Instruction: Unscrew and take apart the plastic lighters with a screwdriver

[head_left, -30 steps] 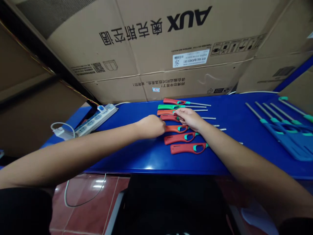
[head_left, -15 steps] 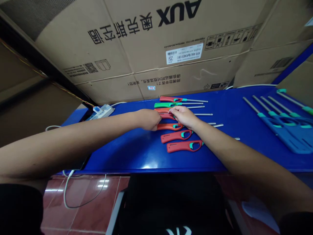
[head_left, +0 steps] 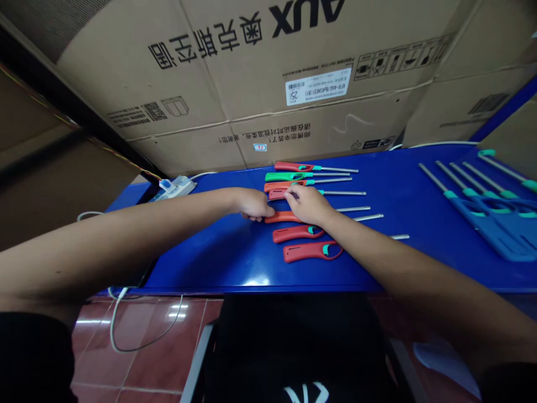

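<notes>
Closest to the person, the left hand (head_left: 254,205) lies low on the table with its fingers curled, just beside the end of an orange long lighter (head_left: 285,217). I cannot tell if it grasps this lighter or only touches it. The right hand (head_left: 308,205) is bent over a red lighter (head_left: 279,194), and its fingertips (head_left: 289,194) are on the handle, but the pictures do not show if they really grip it.

Seven long lighters lie side by side on a blue table (head_left: 210,268). The right forearm (head_left: 377,263) crosses above the metal tubes of the lowest two, so a careless move of this arm could push them out of line. Because the lighters lie very close, a hand could also knock a neighbour.

Further right, blue lighters (head_left: 490,224) lie in a group, with their tubes pointing to the left. Behind them, the closed cardboard cartons (head_left: 251,84) stand against the table, and their contents cannot be seen. A power strip (head_left: 176,187) sits at the far left of the table.
</notes>
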Motion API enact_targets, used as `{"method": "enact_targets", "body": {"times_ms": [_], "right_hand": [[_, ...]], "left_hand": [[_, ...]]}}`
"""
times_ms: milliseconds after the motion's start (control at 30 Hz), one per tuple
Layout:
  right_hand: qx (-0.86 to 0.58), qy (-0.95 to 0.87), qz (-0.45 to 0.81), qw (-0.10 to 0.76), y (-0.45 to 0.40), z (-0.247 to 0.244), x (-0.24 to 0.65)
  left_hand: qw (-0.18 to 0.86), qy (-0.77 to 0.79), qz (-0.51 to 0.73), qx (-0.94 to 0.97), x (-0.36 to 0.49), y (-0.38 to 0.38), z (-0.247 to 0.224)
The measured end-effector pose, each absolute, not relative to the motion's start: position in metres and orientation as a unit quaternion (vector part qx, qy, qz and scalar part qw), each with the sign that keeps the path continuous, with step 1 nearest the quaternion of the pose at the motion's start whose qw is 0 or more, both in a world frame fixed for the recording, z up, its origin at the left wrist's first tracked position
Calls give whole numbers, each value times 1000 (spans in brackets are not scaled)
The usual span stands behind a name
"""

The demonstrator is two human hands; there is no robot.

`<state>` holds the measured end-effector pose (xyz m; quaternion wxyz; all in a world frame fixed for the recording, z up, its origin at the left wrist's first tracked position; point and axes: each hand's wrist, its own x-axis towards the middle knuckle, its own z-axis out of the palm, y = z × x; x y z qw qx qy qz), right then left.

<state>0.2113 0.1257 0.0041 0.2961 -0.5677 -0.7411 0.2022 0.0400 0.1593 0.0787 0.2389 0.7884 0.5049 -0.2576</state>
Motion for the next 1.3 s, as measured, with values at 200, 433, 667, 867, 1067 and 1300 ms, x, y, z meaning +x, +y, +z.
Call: {"method": "enact_targets", "body": {"times_ms": [200, 433, 667, 867, 1067, 1300], "right_hand": [[-569, -767, 160, 250, 121, 6, 205], [-557, -787, 141, 224, 119, 3, 201], [-565, -772, 169, 236, 119, 10, 204], [-558, -766, 192, 254, 119, 10, 206], [-549, -759, 211, 280, 122, 6, 207], [-544, -724, 256, 339, 121, 11, 211]], "left_hand": [[225, 524, -249, 783, 40, 154, 78], [192, 525, -234, 795, 40, 147, 90], [223, 513, -105, 822, -7, 161, 107], [218, 576, -33, 787, -47, 187, 67], [252, 548, 13, 798, -55, 194, 45], [278, 539, 59, 793, -66, 206, 42]]}}
